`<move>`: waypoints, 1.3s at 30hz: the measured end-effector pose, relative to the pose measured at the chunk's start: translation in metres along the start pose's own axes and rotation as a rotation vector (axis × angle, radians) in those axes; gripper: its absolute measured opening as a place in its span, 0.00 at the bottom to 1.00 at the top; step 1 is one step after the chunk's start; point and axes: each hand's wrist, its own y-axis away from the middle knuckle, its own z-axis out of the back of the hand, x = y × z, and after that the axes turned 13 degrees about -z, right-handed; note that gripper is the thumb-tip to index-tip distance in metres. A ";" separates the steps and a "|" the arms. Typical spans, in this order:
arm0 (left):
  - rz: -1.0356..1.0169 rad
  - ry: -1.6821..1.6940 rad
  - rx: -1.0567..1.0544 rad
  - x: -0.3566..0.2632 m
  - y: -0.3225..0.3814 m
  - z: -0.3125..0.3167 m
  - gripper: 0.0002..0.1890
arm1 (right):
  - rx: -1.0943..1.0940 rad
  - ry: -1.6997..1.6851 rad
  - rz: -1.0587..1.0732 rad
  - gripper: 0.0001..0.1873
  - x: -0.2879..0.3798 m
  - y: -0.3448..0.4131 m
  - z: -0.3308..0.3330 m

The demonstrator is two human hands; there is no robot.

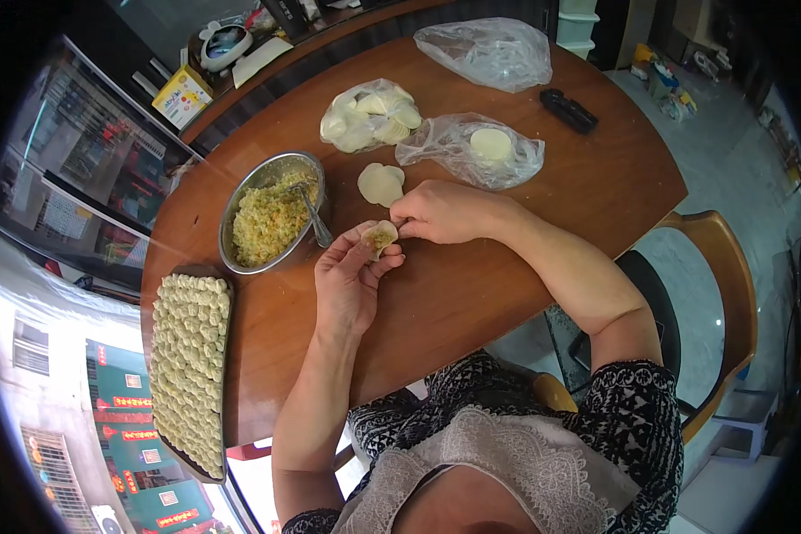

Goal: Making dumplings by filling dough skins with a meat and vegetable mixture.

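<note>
My left hand holds a round dough wrapper cupped in its fingers, with a small heap of yellowish filling on it. Close beside the wrapper's right edge is my right hand, its fingers curled together; something thin and dark shows at the fingertips, too small to identify. A few loose wrappers lie overlapped on the table just beyond my hands. To the left, a steel bowl contains chopped filling, and a metal spoon rests in it with its handle over the rim.
A tray packed with rows of folded dumplings sits at the wooden table's left edge. Farther back lie a bag of wrappers, an opened bag holding wrappers, a crumpled plastic bag and a black object. A chair stands right.
</note>
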 end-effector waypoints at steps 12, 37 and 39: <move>-0.013 -0.001 0.012 0.000 -0.002 0.001 0.12 | 0.007 -0.042 0.011 0.09 0.003 0.001 0.000; 0.005 -0.044 0.000 -0.001 0.000 -0.001 0.11 | 0.028 -0.028 0.008 0.09 0.007 0.001 0.001; 0.004 -0.043 0.016 -0.001 0.000 -0.002 0.11 | 0.037 -0.026 0.001 0.09 0.009 0.002 0.002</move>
